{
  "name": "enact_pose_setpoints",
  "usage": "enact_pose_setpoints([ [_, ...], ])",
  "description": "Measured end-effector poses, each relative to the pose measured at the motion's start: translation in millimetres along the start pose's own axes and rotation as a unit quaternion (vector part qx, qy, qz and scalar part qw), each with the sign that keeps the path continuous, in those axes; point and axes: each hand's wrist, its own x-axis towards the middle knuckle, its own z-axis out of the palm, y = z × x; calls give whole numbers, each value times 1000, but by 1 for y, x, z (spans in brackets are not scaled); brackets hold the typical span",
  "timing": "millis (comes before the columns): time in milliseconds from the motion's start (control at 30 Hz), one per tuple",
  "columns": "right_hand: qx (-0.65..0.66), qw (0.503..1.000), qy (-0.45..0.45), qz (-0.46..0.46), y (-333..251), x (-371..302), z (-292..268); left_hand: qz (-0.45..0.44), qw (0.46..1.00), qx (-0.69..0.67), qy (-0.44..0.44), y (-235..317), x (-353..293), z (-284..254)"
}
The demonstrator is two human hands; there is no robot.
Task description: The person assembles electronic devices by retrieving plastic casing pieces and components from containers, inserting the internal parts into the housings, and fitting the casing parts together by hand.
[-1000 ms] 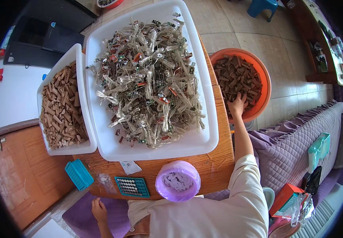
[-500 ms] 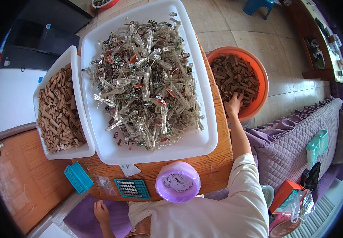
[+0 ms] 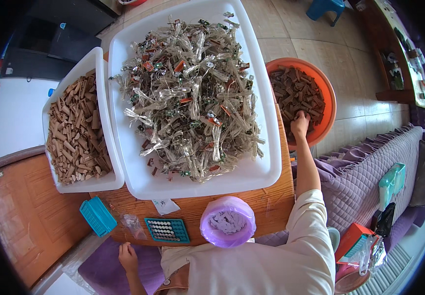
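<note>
My right hand (image 3: 299, 124) reaches into the orange basin (image 3: 328, 120) at the right. Its fingers are drawn together over small brown strip-like pieces (image 3: 298, 93); whatever they pinch is hidden. My left hand (image 3: 127, 256) hangs low beside the table's front edge, over purple cloth (image 3: 106, 268), fingers curled and no object visible in them. Between my arms stands a round tub lined with purple plastic (image 3: 228, 239), with pale scraps inside. A teal tray (image 3: 183, 231) of small round silvery discs lies left of the tub.
A large white bin (image 3: 266, 172) heaped with bundled clear wires and small circuit boards (image 3: 192, 98) covers most of the wooden table (image 3: 271, 211). Left of it, another white bin (image 3: 116, 169) holds brown pieces. A teal basket (image 3: 98, 216) sits at the left corner. A purple quilted sofa (image 3: 360, 172) stands right.
My right hand has drawn its fingers together in the basin and shifted slightly rightward in view. My left hand stays low, its fingers now pointing more upward. The view has shifted a little.
</note>
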Motion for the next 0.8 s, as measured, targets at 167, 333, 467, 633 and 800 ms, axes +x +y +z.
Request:
enact_pose_setpoints([
  [167, 43, 997, 49, -39, -11, 6, -27, 0, 999, -41, 8, -1, 3, 8],
  [333, 38, 983, 139, -118, 4, 31, -58, 12, 998, -56, 27, -2, 8, 21],
  [467, 79, 990, 102, -49, 9, 53, -96, 28, 996, -72, 54, -9, 9, 26],
  [633, 419, 907, 31, -21, -78, 12, -194, 13, 992, -105, 70, -4, 10, 24],
  [800, 553, 829, -32, -82, -168, -71, -279, 7, 983, -149, 104, -9, 12, 31],
])
